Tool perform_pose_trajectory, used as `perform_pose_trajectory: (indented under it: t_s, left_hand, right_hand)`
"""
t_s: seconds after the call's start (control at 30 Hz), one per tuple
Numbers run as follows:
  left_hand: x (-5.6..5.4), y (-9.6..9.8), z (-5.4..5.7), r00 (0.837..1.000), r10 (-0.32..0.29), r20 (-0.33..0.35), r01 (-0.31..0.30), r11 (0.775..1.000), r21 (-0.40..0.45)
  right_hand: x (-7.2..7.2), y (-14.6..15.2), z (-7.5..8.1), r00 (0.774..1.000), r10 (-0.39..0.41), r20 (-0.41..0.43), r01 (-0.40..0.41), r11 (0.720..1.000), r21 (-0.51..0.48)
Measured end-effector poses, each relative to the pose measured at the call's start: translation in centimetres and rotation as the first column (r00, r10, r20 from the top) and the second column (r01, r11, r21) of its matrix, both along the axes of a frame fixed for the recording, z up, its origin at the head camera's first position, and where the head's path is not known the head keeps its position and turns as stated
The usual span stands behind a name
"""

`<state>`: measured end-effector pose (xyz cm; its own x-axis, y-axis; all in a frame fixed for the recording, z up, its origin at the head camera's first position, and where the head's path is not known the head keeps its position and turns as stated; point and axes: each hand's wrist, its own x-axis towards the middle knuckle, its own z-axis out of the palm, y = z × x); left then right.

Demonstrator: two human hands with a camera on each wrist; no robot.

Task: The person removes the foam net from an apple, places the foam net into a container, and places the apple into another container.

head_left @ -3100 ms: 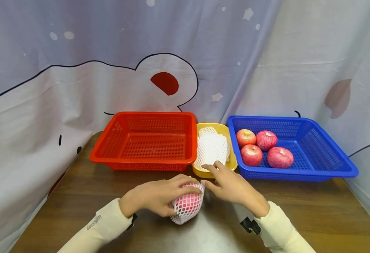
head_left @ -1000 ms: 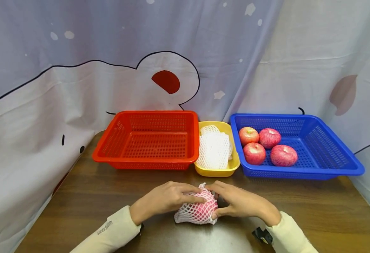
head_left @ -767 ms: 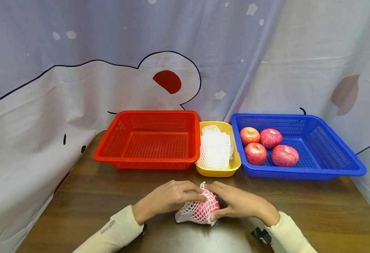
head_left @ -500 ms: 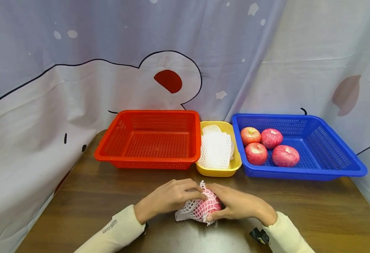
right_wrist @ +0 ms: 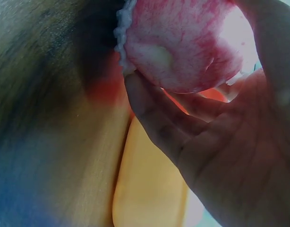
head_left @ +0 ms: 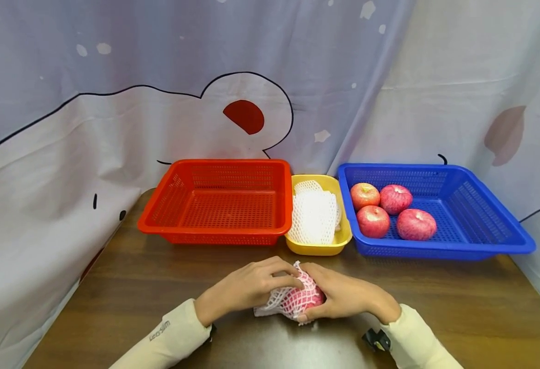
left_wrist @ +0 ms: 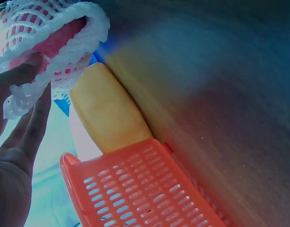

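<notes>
An apple [head_left: 317, 296], partly inside a white foam net [head_left: 276, 301], is between both hands over the table. My left hand [head_left: 256, 283] curls its fingers over the netted side. In the left wrist view, a fingertip lies on the red skin within the net's opening [left_wrist: 95, 28]. From the other side my right hand [head_left: 350, 296] grips the fruit, thumb near the front and fingers behind. Its wrist view shows the bare end of the apple [right_wrist: 192, 47] facing the palm, fingertips at the net's edge [right_wrist: 123, 33]. The loose end of the net trails left.
Behind the hands stand a red basket [head_left: 228, 239] at left, a yellow tray [head_left: 318, 250] holding a stack of white foam nets [head_left: 313, 218], and a blue basket [head_left: 445, 251] at right with several apples [head_left: 416, 224]. A patterned curtain [head_left: 159, 46] hangs behind the table.
My right hand has come from beside the yellow tray to grip the apple. Lately its fingers have shifted left with the net's edge, and more bare apple shows on the right.
</notes>
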<state>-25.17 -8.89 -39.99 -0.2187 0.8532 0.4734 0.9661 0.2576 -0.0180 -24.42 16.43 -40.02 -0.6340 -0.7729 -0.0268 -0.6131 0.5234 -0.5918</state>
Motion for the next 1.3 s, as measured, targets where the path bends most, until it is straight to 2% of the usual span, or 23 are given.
perform_pose_trajectory:
  t_s: [0.17,0.37,0.57,0.77,1.1,1.3]
  left_hand:
    - [0.0,-0.1,0.1,1.000,0.000,-0.003,0.000,1.000,-0.009]
    - [0.2,-0.2,0.6,0.999,0.010,0.033,-0.009,0.999,-0.036]
    - [0.1,-0.2,0.6,1.000,-0.006,-0.001,0.006,0.999,-0.033]
    - [0.2,-0.1,1.0,1.000,-0.008,-0.004,0.008,1.000,-0.010]
    - [0.4,0.1,1.0,0.999,-0.002,0.048,0.002,1.000,0.009]
    - [0.3,0.3,0.9,0.998,-0.029,0.064,0.026,0.999,0.033]
  right_hand:
    - [-0.2,0.1,0.0,1.000,0.004,0.013,-0.005,1.000,0.025]
    - [-0.4,0.1,0.0,1.000,0.001,0.003,-0.001,0.999,0.034]
    - [-0.2,0.1,0.1,1.000,-0.014,-0.004,0.014,1.000,0.015]
    - [-0.1,0.3,0.6,0.999,-0.028,-0.035,0.028,0.999,-0.023]
    - [0.1,0.6,0.7,0.998,-0.034,-0.057,0.031,0.998,-0.057]
    - [0.2,0.9,0.9,0.998,-0.033,-0.056,0.029,0.998,-0.061]
